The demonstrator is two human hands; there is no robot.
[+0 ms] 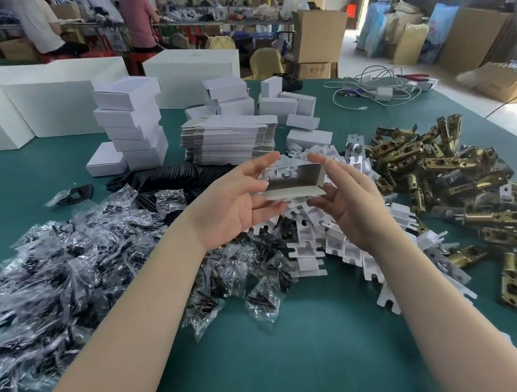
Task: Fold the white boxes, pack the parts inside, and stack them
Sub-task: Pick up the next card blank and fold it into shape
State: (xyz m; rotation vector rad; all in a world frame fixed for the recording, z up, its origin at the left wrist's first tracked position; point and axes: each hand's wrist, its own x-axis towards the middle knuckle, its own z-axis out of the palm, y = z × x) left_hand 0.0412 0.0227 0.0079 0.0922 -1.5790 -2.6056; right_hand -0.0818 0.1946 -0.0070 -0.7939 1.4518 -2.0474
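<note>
Above the middle of the green table (307, 345) I hold a small white box (296, 182), partly folded, its open grey inside facing me. My left hand (236, 203) holds its left end between thumb and fingers. My right hand (348, 201) holds the right end the same way. Behind it lies a pile of flat unfolded white boxes (229, 142). A stack of folded white boxes (133, 128) stands at the back left. Brass latch parts (451, 164) are heaped on the right, white card inserts (321, 240) lie under my hands, and clear bags of black screws (72, 258) cover the left.
Large white cartons (46, 106) line the table's far left edge. More small folded boxes (287, 105) sit behind the flat pile. White cables and a charger (378, 91) lie at the back right. Black plastic pieces (170, 174) lie by the stack. People work at far benches.
</note>
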